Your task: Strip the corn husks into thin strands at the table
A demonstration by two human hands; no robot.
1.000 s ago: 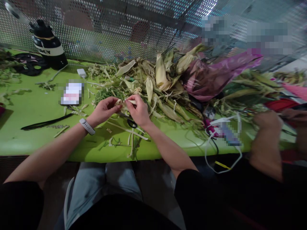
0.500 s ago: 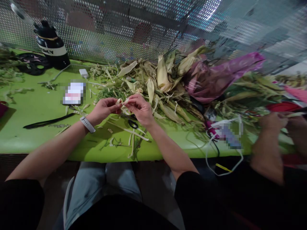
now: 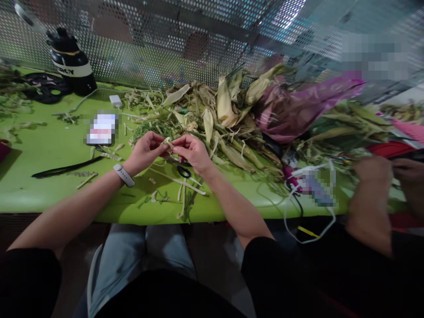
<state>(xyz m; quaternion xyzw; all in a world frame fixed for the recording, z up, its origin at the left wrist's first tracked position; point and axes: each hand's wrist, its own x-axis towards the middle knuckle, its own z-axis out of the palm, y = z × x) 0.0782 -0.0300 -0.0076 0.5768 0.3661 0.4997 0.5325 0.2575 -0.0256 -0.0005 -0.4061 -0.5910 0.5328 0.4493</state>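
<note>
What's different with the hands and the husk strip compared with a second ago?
Little. The left hand and right hand have closed in slightly, and the pale husk strip, which stuck out over the right fingers earlier, is now folded small between both sets of fingertips. Both hands keep their pinch on it throughout. The scissors, the husk pile and the green table lie as before. A co-worker's hands at right have shifted a little.

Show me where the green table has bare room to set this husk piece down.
Barest: the green table front-left, between the black strap and the near edge. A smaller gap lies between left hand and phone. Crowded: the husk pile beyond both hands, and cables right of right hand.
</note>
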